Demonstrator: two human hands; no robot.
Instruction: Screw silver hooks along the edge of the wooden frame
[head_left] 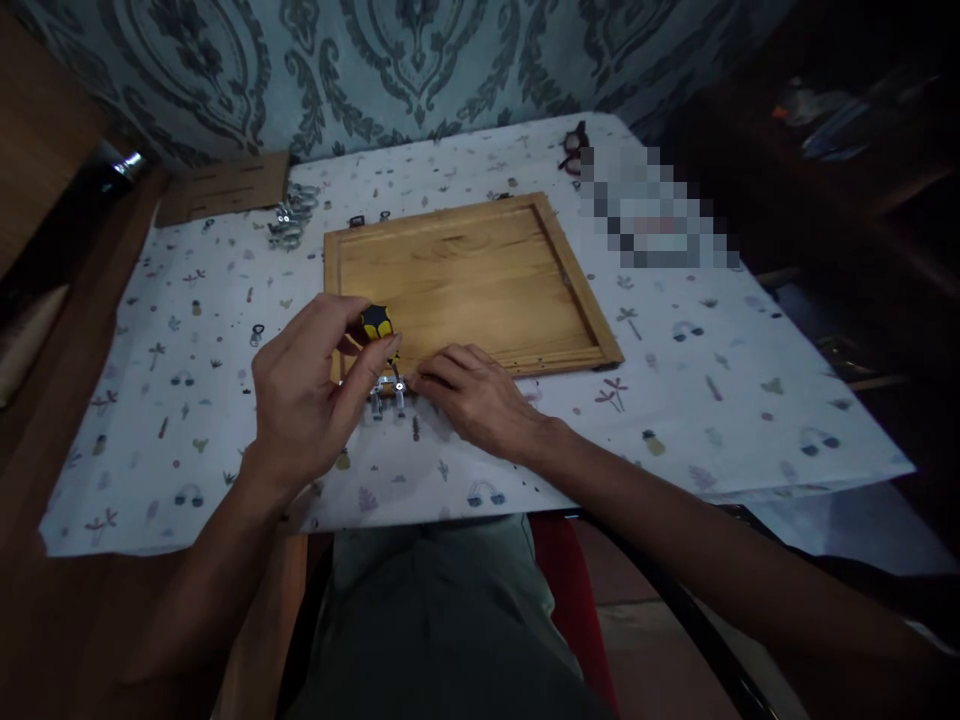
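A framed wooden panel (465,280) lies flat before me, with a metal hinge (388,388) at the left part of its near edge. My left hand (307,380) grips a screwdriver (377,322) by its yellow and black handle. The screwdriver stands nearly upright, its tip down at the hinge. On the hinge's right side, my right hand (472,395) rests against the panel's near edge with fingers bent and pressed together. Whatever lies under those fingertips is hidden.
A patterned white cloth (675,400) covers the table. Several loose metal hinges (292,218) lie at the back left beside a flat piece of cardboard (225,188). Glasses (575,150) are at the back right near a blurred-out item (660,215). A patterned wall (405,60) stands behind.
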